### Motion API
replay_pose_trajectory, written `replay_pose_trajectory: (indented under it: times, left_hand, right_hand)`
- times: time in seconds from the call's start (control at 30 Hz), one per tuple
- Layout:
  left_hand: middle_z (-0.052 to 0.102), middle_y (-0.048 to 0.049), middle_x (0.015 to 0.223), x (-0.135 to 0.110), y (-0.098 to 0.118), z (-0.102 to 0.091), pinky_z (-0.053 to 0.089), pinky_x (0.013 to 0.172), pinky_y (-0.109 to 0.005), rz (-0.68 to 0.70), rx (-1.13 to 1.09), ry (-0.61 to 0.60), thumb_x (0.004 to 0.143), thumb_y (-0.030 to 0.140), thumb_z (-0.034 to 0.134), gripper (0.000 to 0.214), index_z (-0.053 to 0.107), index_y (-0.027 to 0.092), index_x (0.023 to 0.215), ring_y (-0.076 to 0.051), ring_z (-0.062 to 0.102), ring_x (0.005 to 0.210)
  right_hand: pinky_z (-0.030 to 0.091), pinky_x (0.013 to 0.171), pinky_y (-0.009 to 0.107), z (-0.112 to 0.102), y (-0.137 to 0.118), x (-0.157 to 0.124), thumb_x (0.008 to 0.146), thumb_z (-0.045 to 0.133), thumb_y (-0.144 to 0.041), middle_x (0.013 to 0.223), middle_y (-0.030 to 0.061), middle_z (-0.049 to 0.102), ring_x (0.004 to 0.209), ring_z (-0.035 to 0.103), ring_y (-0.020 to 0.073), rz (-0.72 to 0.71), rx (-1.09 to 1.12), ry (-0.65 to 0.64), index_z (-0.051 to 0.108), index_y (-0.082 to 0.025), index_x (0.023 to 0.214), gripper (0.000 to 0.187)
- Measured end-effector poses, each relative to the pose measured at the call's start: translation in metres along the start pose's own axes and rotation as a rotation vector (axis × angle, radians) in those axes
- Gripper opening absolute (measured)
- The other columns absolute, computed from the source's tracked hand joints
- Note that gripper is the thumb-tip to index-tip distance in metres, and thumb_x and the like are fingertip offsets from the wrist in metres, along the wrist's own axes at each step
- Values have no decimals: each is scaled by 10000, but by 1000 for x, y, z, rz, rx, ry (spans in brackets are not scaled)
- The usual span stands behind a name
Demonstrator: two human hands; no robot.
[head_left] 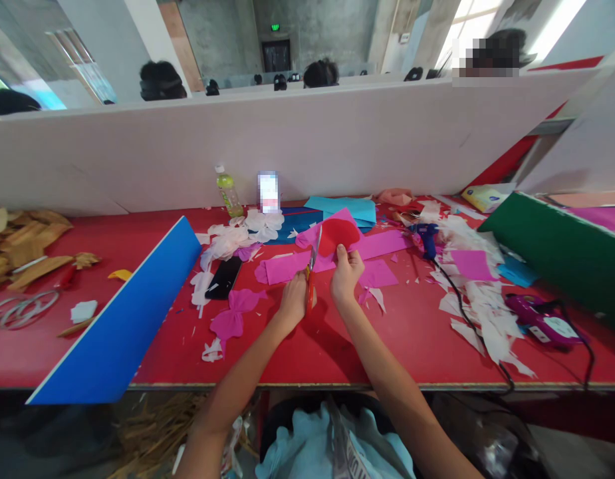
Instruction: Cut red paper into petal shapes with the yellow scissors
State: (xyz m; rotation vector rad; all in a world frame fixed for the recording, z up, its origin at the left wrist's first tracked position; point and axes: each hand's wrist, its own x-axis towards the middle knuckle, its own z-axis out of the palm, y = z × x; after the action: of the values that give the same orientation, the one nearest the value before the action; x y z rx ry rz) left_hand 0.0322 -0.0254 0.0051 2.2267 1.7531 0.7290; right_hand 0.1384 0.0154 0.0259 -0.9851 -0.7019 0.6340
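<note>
My left hand is closed on the handles of a pair of scissors. Their blades point up and away from me, against the left edge of a bright pink sheet. A rounded red piece lies flat on that sheet. My right hand pinches the red piece and the pink sheet together at their lower right, thumb on top. Beneath my hands are more pink strips on the red table. A gathered pink petal shape rests left of my left hand.
A black phone, white petals, a bottle and a lit phone are on the left. Blue and green boards flank me. A blue glue gun, its cord, white scraps and a purple tool lie right.
</note>
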Motion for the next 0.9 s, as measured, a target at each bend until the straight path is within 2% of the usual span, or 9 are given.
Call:
replay_pose_trajectory:
  times: [0.37, 0.67, 0.9]
  left_hand:
    - [613, -138, 948, 6, -6, -2, 470, 774, -333, 16, -42, 52, 715, 72, 397, 302, 536, 123, 978, -232, 587, 896]
    - [615, -124, 941, 6, -10, -5, 459, 775, -318, -3, -8, 57, 753, 99, 389, 262, 535, 126, 968, -220, 587, 889]
    - [613, -113, 947, 7, -11, -5, 447, 763, -320, -31, 7, 22, 778, 133, 389, 233, 531, 131, 963, -219, 586, 870]
  right_hand:
    - [284, 495, 209, 1, -7, -7, 759, 512, -425, 574, -50, 342, 533, 297, 79, -26, -57, -119, 439, -176, 651, 282]
    - [302, 519, 216, 1, -2, -5, 737, 529, -443, 595, -36, 419, 557, 347, 87, -10, -47, -112, 503, -161, 685, 288]
    - [294, 508, 212, 1, -3, -5, 753, 507, -445, 593, -38, 407, 552, 349, 88, -13, -68, -125, 493, -168, 695, 283]
